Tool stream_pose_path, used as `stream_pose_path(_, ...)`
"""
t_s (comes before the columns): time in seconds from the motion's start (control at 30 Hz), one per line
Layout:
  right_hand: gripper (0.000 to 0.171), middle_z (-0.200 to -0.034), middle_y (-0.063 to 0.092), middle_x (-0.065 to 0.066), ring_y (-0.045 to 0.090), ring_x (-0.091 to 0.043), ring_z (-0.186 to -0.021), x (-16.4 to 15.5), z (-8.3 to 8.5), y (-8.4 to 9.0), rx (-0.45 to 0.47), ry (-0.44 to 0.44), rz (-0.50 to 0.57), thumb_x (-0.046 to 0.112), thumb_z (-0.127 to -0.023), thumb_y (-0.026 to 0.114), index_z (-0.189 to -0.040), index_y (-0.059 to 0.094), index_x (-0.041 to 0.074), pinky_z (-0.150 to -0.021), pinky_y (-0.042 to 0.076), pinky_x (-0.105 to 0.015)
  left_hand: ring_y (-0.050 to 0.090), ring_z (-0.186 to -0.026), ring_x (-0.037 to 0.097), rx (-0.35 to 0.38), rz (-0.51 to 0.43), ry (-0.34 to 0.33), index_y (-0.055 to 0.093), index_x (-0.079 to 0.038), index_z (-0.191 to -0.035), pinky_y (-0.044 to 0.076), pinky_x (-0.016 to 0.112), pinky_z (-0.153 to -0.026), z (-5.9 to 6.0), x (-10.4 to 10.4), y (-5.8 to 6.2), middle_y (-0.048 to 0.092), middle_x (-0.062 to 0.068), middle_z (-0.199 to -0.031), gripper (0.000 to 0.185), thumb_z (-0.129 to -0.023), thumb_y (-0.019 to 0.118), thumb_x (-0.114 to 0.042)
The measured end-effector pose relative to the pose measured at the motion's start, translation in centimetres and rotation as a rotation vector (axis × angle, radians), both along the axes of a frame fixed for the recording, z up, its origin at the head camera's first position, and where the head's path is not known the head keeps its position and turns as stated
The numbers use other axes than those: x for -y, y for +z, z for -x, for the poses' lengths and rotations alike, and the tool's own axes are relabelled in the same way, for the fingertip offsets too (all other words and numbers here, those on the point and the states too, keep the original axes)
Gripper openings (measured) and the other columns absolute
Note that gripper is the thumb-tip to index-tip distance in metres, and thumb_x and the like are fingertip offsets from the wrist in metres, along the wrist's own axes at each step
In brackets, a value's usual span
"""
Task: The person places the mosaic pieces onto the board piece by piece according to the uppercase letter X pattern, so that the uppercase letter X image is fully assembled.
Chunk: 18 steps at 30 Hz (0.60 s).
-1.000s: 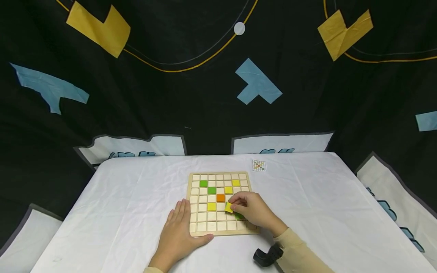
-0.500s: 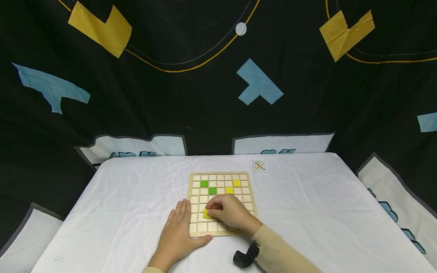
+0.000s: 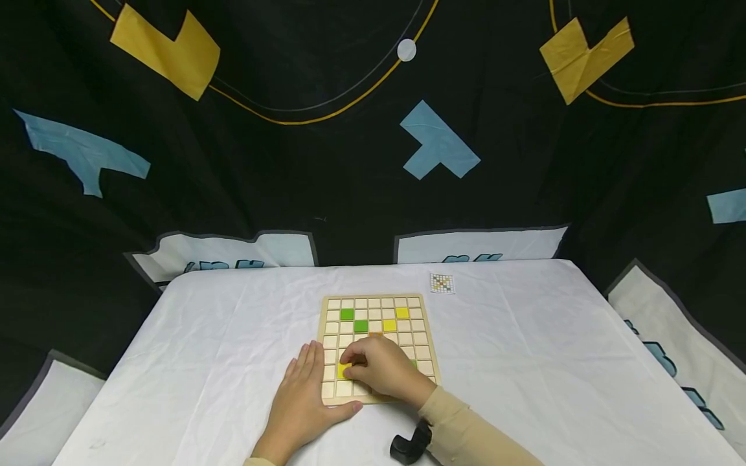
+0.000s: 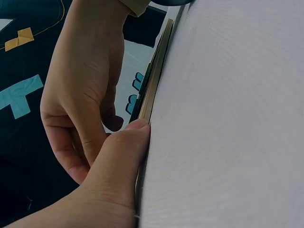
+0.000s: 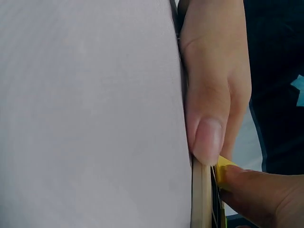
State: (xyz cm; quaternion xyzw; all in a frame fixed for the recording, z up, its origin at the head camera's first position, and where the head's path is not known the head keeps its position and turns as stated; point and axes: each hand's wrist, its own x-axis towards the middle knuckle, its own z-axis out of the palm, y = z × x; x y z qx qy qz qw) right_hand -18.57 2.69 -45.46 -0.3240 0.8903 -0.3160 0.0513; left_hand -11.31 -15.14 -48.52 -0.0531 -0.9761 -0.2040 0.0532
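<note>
A square wooden grid board point(image 3: 419, 338) lies on the table, with green tiles point(image 3: 347, 314) and yellow tiles point(image 3: 402, 312) in some cells. My right hand point(image 3: 381, 369) pinches a yellow tile point(image 3: 342, 371) between thumb and fingers, low on the board's left side. In the right wrist view that yellow tile point(image 5: 221, 172) is at the thumb, by the board's edge. My left hand point(image 3: 300, 401) rests along the left edge with fingers straight, its thumb against the front edge. An orange tile point(image 3: 375, 334) is mostly hidden behind the right hand.
A small card point(image 3: 442, 283) printed with a coloured grid lies beyond the board's far right corner. White cloth point(image 3: 204, 362) covers the table. A black curved device point(image 3: 410, 445) is at the right wrist. A dark curtain point(image 3: 326, 181) hangs behind.
My right hand has carried the yellow tile leftward and slightly nearer across the board, to the lower left cells. The left hand has stayed at the board's edge.
</note>
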Motion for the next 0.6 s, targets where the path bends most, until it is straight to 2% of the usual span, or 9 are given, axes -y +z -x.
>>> stream_pose_path(0.07,0.012,-0.092,0.073,0.017,0.061,0.007,-0.086,0.10,-0.03,-0.06,-0.020,0.006,-0.011,0.025,-0.086,0.077,-0.098,0.076,0.022,-0.111,0.043,-0.035,0.022,-0.152,0.036,0.001,0.004,0.000,0.025,0.006,-0.154,0.022,0.053,-0.124,-0.02,0.03,-0.04,0.026,0.022,-0.162,0.130,-0.069,0.059,-0.087)
stream_pose_path(0.23,0.015,-0.095,0.071,0.017,0.059,0.004,-0.090,0.13,-0.05,-0.04,-0.040,0.014,-0.024,0.025,-0.085,0.079,-0.099,0.075,0.022,-0.097,0.048,-0.027,0.022,-0.152,0.035,-0.001,0.002,0.001,0.026,0.006,-0.154,0.022,0.053,-0.123,-0.02,0.01,-0.04,0.026,0.022,-0.162,0.130,-0.070,0.059,-0.087)
stream_pose_path(0.43,0.016,-0.095,0.066,0.015,0.057,-0.002,-0.093,0.06,-0.15,0.13,-0.092,0.032,-0.058,0.026,-0.084,0.080,-0.099,0.076,0.021,-0.089,0.050,-0.022,0.022,-0.152,0.036,-0.002,0.002,0.004,0.026,0.006,-0.153,0.022,0.054,-0.123,0.02,-0.01,-0.08,0.027,0.022,-0.161,0.131,-0.069,0.058,-0.088)
stream_pose_path(0.6,0.012,-0.093,0.063,0.016,0.054,-0.003,-0.096,-0.04,-0.22,0.09,-0.094,0.028,-0.075,0.028,-0.084,0.079,-0.094,0.079,0.021,-0.089,0.049,-0.022,0.019,-0.154,0.034,0.035,0.003,0.009,0.022,0.004,-0.155,0.019,0.053,-0.124,0.12,-0.01,-0.08,0.023,0.020,-0.163,0.133,-0.068,0.056,-0.090)
